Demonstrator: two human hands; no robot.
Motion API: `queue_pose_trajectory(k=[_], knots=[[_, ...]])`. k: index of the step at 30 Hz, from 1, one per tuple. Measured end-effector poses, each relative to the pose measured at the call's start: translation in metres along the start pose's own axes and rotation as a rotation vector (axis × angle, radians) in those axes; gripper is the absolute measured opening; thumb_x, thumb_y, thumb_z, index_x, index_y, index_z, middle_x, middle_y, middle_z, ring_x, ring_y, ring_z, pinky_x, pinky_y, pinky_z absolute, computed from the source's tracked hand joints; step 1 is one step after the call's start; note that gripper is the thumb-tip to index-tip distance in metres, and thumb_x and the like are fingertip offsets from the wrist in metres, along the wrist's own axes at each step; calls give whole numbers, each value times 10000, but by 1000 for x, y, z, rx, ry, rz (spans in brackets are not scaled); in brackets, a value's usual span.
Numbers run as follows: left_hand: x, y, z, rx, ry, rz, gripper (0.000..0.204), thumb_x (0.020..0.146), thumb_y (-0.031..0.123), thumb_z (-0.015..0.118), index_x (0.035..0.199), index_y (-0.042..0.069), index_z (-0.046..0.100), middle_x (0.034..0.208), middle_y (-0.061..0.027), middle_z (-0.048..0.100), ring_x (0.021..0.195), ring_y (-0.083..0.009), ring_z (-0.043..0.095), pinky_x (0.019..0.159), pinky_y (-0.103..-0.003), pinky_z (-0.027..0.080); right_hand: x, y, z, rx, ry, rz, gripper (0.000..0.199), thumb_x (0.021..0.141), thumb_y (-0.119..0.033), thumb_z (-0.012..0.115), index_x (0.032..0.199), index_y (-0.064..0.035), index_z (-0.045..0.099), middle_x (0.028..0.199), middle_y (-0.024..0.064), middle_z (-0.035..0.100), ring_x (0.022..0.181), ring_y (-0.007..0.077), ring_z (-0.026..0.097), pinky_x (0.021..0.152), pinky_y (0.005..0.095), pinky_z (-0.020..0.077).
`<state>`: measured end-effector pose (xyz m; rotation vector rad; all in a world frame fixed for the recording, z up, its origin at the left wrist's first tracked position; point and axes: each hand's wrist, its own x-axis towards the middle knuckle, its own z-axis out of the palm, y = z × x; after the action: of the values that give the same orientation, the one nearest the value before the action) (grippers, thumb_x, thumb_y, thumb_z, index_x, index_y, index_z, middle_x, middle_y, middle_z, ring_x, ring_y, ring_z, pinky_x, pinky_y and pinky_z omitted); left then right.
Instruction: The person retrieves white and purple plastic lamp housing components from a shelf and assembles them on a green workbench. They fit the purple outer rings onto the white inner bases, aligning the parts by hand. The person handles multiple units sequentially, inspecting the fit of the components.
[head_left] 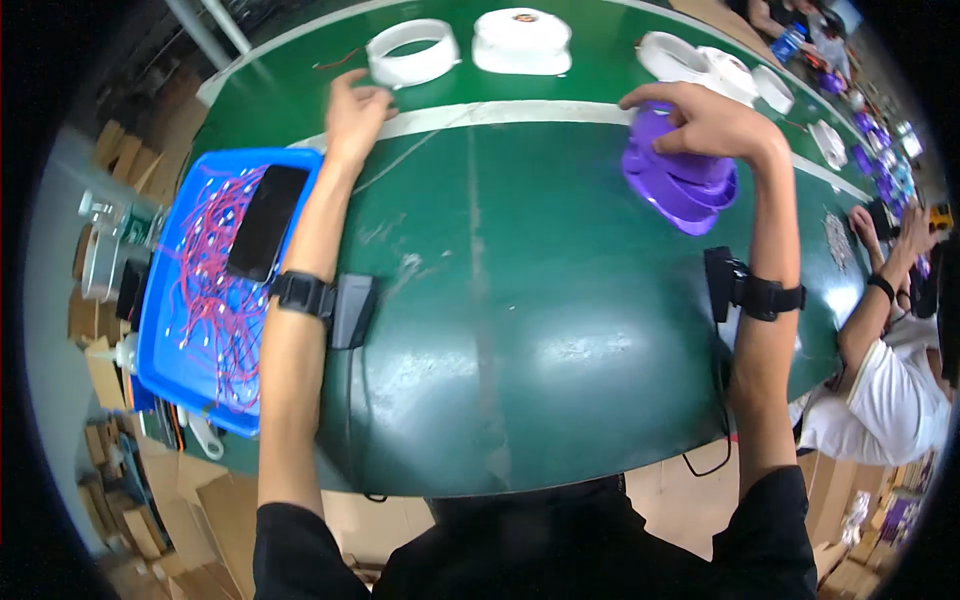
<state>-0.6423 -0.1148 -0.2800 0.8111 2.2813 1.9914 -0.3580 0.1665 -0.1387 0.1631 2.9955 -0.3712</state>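
My right hand (725, 125) grips a purple plastic housing (700, 190) from above, at the right of the green table (540, 270). The housing has a rounded top and a wider, curved base; my fingers cover part of it. Out at the far left, my left hand (358, 118) holds nothing, and its fingers are apart. It is slightly blurred and just short of a white ring-shaped part (413, 68) with a thin wire beside it. To the right of that ring stands a white, rounded housing (522, 42).
A blue tray (150, 330) on the left holds many red wires with small white connectors and a black phone (268, 222). More white parts (690, 65) line the far right. A co-worker's arm (880, 285) works at the right edge. Clear bottles (120, 215) stand beyond the tray.
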Motion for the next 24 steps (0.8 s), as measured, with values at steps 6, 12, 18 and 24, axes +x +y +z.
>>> queue_pose_trajectory(k=[6, 12, 18, 24], knots=[[0, -2, 0, 135, 3, 30, 602, 856, 88, 649, 1370, -61, 372, 1060, -204, 660, 844, -241, 711, 762, -341, 581, 8, -1, 3, 96, -79, -9, 591, 718, -100, 701, 1299, -110, 598, 1169, 138, 646, 1010, 269, 607, 916, 365, 490], [7, -5, 7, 199, 71, 62, 557, 789, 105, 672, 1281, -51, 463, 955, -161, 712, 722, -232, 733, 705, -350, 591, 11, 2, -3, 187, -116, 15, 587, 703, -17, 682, 1282, -55, 595, 1132, 96, 641, 975, 190, 596, 891, 315, 483], [2, -13, -1, -56, -4, 62, 289, 818, 6, 602, 1100, -45, 638, 833, -153, 729, 693, -203, 724, 659, -351, 592, 20, 16, 4, 219, -64, -41, 631, 673, 58, 637, 1295, -42, 599, 1135, 85, 631, 904, 161, 589, 852, 287, 482], [-30, 16, 49, 255, 232, 53, 144, 692, 117, 661, 787, 49, 744, 843, -207, 710, 820, -367, 705, 786, -444, 570, 14, 34, -3, 285, -181, 98, 650, 739, 47, 633, 1375, -35, 527, 1248, 88, 592, 1089, 198, 561, 1000, 311, 425]])
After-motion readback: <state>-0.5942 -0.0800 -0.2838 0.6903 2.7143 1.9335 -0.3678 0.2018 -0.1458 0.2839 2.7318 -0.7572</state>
